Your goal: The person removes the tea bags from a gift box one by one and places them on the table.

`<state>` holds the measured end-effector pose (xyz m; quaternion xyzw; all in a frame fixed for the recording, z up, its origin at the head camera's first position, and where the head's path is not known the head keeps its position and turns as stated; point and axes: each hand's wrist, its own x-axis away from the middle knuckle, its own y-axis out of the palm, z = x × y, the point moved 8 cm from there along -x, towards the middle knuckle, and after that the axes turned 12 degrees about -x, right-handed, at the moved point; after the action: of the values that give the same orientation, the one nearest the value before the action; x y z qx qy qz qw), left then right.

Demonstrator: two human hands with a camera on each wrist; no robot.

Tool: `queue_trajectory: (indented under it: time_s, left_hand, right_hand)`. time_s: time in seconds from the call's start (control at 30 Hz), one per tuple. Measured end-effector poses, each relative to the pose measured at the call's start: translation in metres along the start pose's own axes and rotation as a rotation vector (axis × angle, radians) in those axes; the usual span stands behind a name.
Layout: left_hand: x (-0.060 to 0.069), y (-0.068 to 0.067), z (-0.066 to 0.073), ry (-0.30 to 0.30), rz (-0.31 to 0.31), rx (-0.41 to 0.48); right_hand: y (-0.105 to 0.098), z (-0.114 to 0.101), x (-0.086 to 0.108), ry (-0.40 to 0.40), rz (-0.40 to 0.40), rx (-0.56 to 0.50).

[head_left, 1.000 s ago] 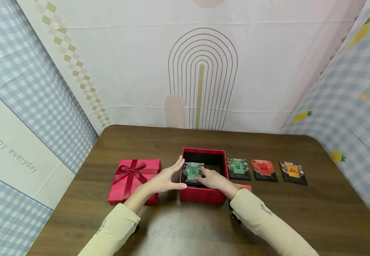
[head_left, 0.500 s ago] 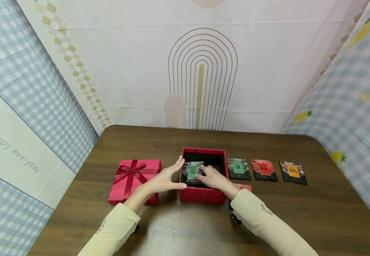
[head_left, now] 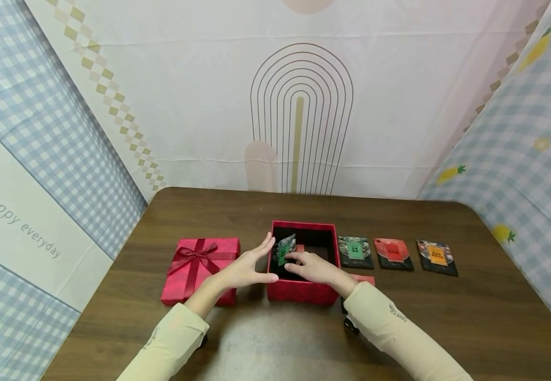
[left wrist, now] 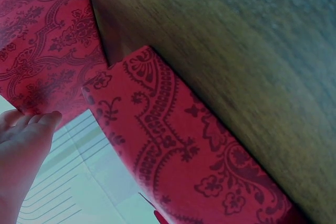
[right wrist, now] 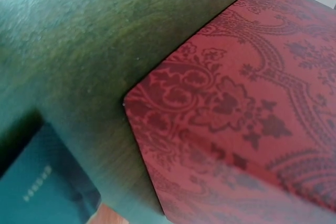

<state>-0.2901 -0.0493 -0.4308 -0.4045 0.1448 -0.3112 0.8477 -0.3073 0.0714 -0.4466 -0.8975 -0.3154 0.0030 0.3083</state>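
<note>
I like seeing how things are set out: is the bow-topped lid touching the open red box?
Apart. The head view shows a strip of brown table between the bow-topped lid and the open red box.

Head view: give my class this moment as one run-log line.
left hand: spread at red box; right hand: at tilted green packet inside box; ribboned lid: left of box; three packets: right of box

white arch-printed cloth (head_left: 218, 95) behind brown table (head_left: 275, 338)
</note>
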Motion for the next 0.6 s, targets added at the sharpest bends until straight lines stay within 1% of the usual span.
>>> queue_trajectory:
  time_s: [0.13,0.37,0.47,0.5,0.6]
  left_hand:
    - [0.0,0.0,0.0,0.0,0.001,-0.001]
    - [0.0,-0.001,0.0,-0.003,-0.002,0.002]
    - [0.0,-0.001,-0.001,-0.007,-0.001,0.001]
    - [0.0,-0.001,-0.001,-0.009,-0.001,0.0]
    - [0.001,0.0,-0.001,-0.011,0.001,0.0]
  right_hand:
    - [-0.004,-0.003,0.0,-0.036,0.042,0.0]
    - [-0.016,-0.006,0.001,-0.074,0.173,-0.017]
    - [-0.018,-0.009,0.003,-0.108,0.207,-0.016]
    - [-0.019,-0.009,0.003,-0.144,0.216,-0.005]
    - [-0.021,-0.01,0.005,-0.164,0.242,-0.019]
